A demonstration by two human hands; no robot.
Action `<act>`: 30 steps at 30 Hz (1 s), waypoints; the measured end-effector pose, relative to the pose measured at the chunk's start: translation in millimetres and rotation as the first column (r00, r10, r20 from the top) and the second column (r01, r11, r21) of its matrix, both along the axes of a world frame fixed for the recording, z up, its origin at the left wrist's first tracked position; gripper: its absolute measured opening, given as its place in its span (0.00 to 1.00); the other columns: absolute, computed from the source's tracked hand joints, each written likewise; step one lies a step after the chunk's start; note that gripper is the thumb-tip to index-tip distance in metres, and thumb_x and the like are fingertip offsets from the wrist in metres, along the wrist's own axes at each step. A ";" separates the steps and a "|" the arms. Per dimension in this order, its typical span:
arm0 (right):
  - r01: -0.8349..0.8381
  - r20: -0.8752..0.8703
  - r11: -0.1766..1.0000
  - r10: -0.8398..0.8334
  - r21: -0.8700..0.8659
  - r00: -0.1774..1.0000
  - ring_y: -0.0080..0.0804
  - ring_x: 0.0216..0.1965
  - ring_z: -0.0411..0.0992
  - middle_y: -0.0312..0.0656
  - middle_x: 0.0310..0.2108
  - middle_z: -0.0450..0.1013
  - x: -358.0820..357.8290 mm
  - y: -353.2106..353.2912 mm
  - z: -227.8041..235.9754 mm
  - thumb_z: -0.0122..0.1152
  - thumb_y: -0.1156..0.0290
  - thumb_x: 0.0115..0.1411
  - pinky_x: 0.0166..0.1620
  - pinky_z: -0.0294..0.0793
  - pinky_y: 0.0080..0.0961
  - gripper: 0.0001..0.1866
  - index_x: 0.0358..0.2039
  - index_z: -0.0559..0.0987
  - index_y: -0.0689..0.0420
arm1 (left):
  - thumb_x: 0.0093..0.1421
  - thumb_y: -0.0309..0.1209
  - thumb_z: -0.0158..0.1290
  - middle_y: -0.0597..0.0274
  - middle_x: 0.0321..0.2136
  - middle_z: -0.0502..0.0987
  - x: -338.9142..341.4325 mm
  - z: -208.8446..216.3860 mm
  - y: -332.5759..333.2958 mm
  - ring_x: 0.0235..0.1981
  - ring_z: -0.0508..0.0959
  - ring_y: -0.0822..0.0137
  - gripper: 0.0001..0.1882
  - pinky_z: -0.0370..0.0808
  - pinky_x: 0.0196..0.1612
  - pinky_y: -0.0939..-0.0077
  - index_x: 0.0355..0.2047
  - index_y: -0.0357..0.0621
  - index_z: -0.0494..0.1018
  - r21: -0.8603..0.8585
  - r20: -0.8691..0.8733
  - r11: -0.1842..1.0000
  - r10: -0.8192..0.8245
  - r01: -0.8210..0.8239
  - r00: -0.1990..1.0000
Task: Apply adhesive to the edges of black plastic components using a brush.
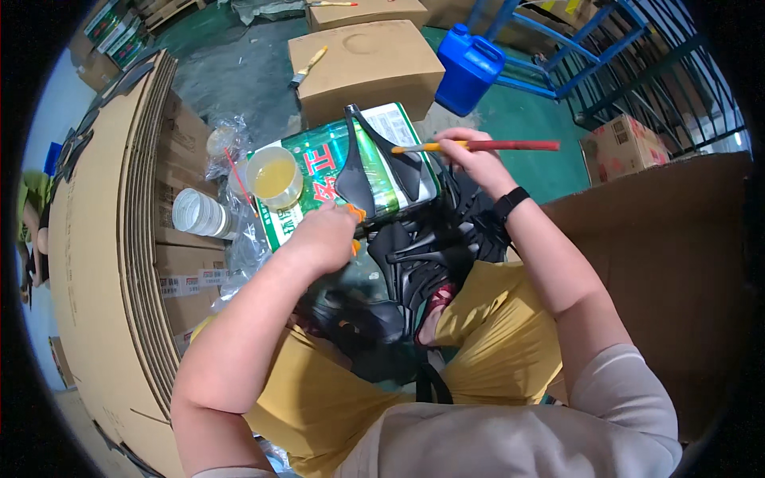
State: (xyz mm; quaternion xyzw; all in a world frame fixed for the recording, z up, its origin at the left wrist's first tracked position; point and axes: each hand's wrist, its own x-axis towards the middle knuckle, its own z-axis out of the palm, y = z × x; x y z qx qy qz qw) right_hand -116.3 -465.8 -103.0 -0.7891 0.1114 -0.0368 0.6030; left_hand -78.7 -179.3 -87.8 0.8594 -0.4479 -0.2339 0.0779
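Head view has us looking down at our two hands over a green wrapped package [320,137], which serves as the work surface. On it lies the black forked piece [356,183], its narrow end pointing away from us and its two broad arms toward us; we cannot tell whether it is one part or two laid together. Our right hand [484,169] pinches a red-handled brush [514,146] between its fingers, bristle end toward the piece's right arm, though whether it touches is unclear. Our left hand [317,237] is at the package's near edge, orange-covered fingertips [355,213] apart; we cannot tell whether they grip anything. Just beyond that hand, the cup [253,171] holds yellowish liquid, and more black pieces [434,255] are heaped below, near our legs. We judge the step in hand to be brushing the liquid onto the piece. The next move seems to call for a light stroke along the right arm, with the left hand steadying the piece and keeping clear of the cup.
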 end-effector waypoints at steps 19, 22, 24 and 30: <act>-0.174 0.018 0.908 0.195 -0.382 0.981 0.28 0.25 0.71 0.42 0.22 0.73 -1.0 10.3 -4.9 0.54 0.64 0.54 0.30 0.69 0.27 0.13 0.30 0.78 0.61 | 0.51 0.27 0.52 0.50 0.51 0.69 20.0 -28.7 -22.6 0.56 0.64 0.49 0.21 0.61 0.59 0.64 0.47 0.38 0.69 0.078 0.046 0.993 0.091 -0.094 0.995; -0.280 -0.084 0.881 0.269 -0.381 0.960 0.30 0.24 0.71 0.42 0.21 0.73 -16.4 -0.7 -5.5 0.54 0.66 0.52 0.29 0.69 0.27 0.11 0.27 0.78 0.61 | 0.51 0.27 0.53 0.51 0.50 0.69 19.0 -32.5 -19.8 0.56 0.64 0.49 0.21 0.63 0.58 0.64 0.46 0.38 0.70 0.013 0.073 0.995 0.096 -0.097 0.993; -0.330 -0.150 0.891 0.297 -0.312 0.943 0.27 0.22 0.71 0.40 0.20 0.73 -31.1 -1.0 4.8 0.53 0.67 0.51 0.28 0.69 0.25 0.11 0.26 0.78 0.61 | 0.51 0.28 0.53 0.51 0.50 0.69 23.0 -28.3 -22.3 0.56 0.64 0.48 0.21 0.63 0.58 0.64 0.46 0.38 0.70 0.048 0.040 0.994 0.092 -0.094 0.995; -0.227 -0.121 0.964 0.211 -0.139 0.970 0.20 0.22 0.67 0.33 0.19 0.70 -32.7 -0.8 10.5 0.51 0.70 0.53 0.27 0.66 0.19 0.10 0.26 0.77 0.63 | 0.51 0.26 0.49 0.50 0.44 0.73 22.7 -34.3 -23.4 0.52 0.68 0.51 0.16 0.67 0.53 0.60 0.41 0.37 0.73 0.028 0.102 0.996 0.076 -0.079 0.992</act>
